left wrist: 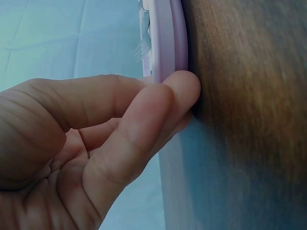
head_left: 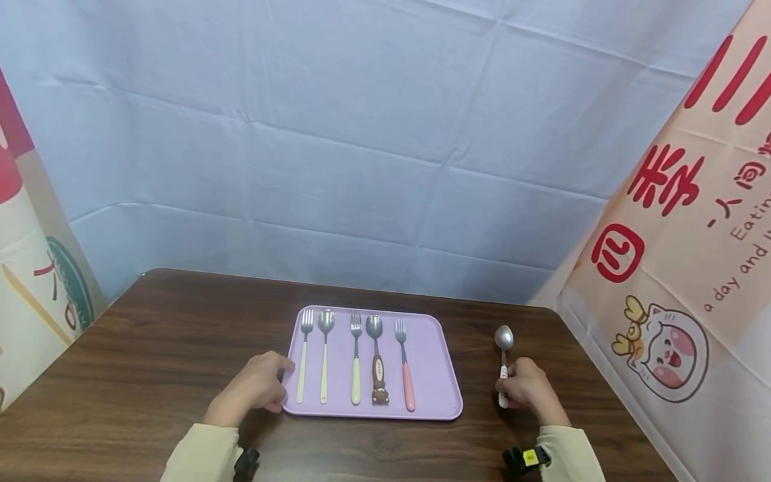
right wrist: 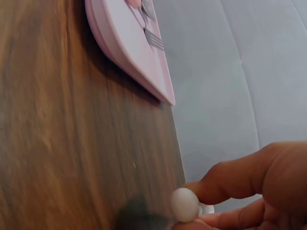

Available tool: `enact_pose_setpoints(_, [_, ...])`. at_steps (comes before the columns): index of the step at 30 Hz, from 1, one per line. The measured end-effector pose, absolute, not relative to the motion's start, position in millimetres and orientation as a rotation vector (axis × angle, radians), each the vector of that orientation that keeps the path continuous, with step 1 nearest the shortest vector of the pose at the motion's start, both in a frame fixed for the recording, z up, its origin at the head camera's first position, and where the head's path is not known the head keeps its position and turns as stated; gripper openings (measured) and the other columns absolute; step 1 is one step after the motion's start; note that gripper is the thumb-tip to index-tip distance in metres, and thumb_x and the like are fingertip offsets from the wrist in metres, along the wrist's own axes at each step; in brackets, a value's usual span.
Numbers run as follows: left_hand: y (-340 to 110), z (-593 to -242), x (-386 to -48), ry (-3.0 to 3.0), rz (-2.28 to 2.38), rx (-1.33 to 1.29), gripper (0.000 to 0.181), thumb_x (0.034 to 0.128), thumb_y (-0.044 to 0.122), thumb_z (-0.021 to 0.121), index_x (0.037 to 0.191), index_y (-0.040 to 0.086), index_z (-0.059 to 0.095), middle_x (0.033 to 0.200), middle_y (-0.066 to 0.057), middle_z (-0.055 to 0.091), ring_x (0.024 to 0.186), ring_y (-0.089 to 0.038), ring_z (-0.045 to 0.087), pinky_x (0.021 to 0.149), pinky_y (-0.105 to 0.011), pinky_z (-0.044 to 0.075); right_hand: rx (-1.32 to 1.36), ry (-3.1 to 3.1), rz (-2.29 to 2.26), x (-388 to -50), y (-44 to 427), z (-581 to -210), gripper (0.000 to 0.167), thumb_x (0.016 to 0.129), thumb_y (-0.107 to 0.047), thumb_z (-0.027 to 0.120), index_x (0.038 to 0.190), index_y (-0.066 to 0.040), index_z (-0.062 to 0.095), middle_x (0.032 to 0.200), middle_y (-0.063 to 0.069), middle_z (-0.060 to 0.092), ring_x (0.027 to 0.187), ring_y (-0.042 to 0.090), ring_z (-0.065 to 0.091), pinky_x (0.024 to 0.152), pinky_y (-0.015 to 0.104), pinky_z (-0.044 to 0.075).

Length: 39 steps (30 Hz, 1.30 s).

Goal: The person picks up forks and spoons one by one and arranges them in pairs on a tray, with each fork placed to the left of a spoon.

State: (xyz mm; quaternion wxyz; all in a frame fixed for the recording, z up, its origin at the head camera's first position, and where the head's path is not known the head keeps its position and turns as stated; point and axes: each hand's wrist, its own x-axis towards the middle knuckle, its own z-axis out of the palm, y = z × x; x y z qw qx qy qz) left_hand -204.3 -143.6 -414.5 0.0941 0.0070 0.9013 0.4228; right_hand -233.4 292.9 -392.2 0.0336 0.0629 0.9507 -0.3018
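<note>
My left hand [head_left: 255, 385] is at the left rim of a lilac tray [head_left: 436, 375]. In the left wrist view its curled fingers and thumb [left wrist: 144, 120] meet the tray's edge [left wrist: 165, 43]; part of the contact is hidden. To the right of the tray, my right hand [head_left: 530, 387] pinches the white patterned handle of a metal spoon [head_left: 504, 338], whose bowl points away from me. The right wrist view shows the handle's rounded white end [right wrist: 185, 204] between the fingers.
On the tray lie, left to right, a cream-handled fork [head_left: 306, 328], cream-handled spoon [head_left: 326, 325], another cream-handled fork [head_left: 356, 328], brown bear-handled spoon [head_left: 379, 375] and pink-handled fork [head_left: 408, 388]. The dark wooden table [head_left: 150, 341] meets a pale cloth backdrop [head_left: 337, 154]; a printed cloth [head_left: 674, 268] hangs right.
</note>
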Motion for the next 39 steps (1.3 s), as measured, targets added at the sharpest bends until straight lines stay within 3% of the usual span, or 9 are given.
enact_pose_setpoints(8, [-143.6, -414.3, -204.7, 2.672, 1.266, 0.040, 0.054, 0.0608, -0.021, 0.060, 0.114, -0.013, 0.057, 0.103, -0.033, 0.053, 0.052, -0.018, 0.060, 0.044, -0.027, 0.054, 0.201, 2.897, -0.942, -233.4, 274.8, -393.4, 0.005, 0.071, 0.001, 0.060, 0.073, 0.004, 0.057, 0.064, 0.009, 0.052, 0.049, 0.017, 0.055, 0.044, 0.028, 0.053])
enact_pose_setpoints(15, [-143.6, -414.8, -205.0, 2.663, 1.273, 0.034, 0.054, 0.0609, -0.021, 0.060, 0.114, -0.014, 0.057, 0.102, -0.033, 0.053, 0.053, -0.019, 0.060, 0.045, -0.027, 0.055, 0.166, 2.902, -0.908, -233.4, 262.7, -391.9, 0.005, 0.072, 0.002, 0.060, 0.073, 0.003, 0.056, 0.065, 0.010, 0.052, 0.049, 0.017, 0.055, 0.044, 0.028, 0.053])
enact_pose_setpoints(23, [-143.5, -414.2, -205.0, 2.669, 1.254, 0.035, 0.053, 0.0616, -0.020, 0.060, 0.114, -0.013, 0.057, 0.101, -0.033, 0.054, 0.052, -0.018, 0.060, 0.044, -0.027, 0.054, 0.117, 2.896, -0.939, -234.9, 251.4, -390.5, 0.019, 0.071, 0.003, 0.062, 0.086, 0.010, 0.053, 0.070, 0.013, 0.052, 0.050, 0.019, 0.057, 0.043, 0.029, 0.054])
enact_pose_setpoints(39, [-143.3, -414.1, -205.1, 2.671, 1.253, 0.026, 0.054, 0.0612, -0.020, 0.061, 0.114, -0.013, 0.057, 0.102, -0.034, 0.053, 0.050, -0.018, 0.059, 0.044, -0.027, 0.054, -0.007, 2.919, -0.933, -235.7, 229.1, -389.7, 0.018, 0.069, 0.004, 0.062, 0.083, 0.008, 0.053, 0.067, 0.011, 0.052, 0.047, 0.019, 0.056, 0.041, 0.030, 0.053])
